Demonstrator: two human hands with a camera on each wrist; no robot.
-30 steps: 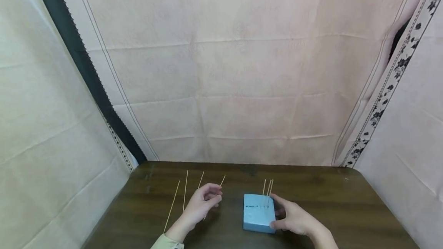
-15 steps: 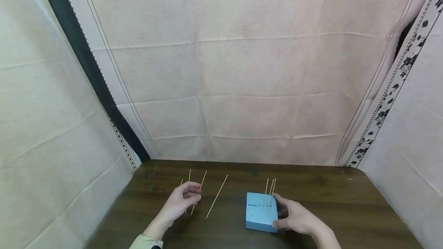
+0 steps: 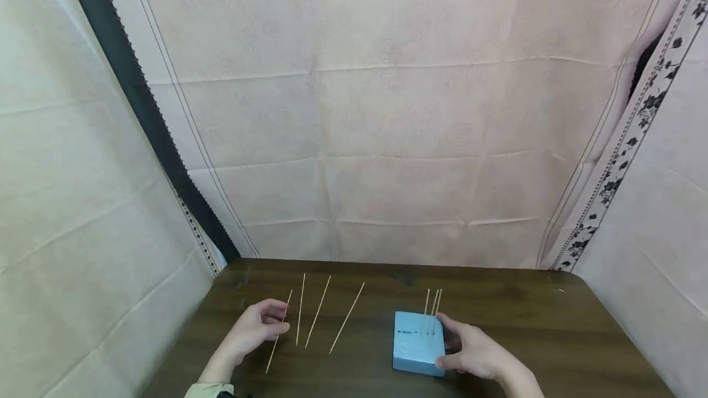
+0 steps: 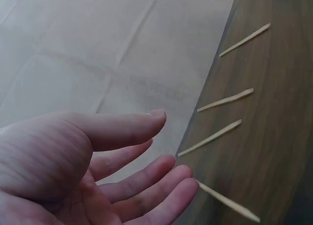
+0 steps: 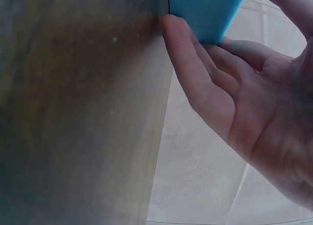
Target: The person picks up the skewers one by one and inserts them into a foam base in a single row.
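Note:
My left hand hovers over the leftmost of several thin wooden sticks on the table. In the left wrist view its thumb and fingers stand apart with nothing between them, and one stick passes just beyond the fingertips. At the right, a light blue block with a row of small dark marks on top lies flat. Three thin sticks stand upright in its far right part. My right hand grips the block's right side, thumb at the near corner, fingers toward the back.
The sticks lie slanted side by side on the dark brown wooden table, left of the block. Pale cloth hangs behind the table and on both sides. A green-cuffed sleeve covers the left wrist.
My left hand has moved left across the row of sticks, from the rightmost to the leftmost, and the sticks stay lying. My right hand keeps its hold on the blue block.

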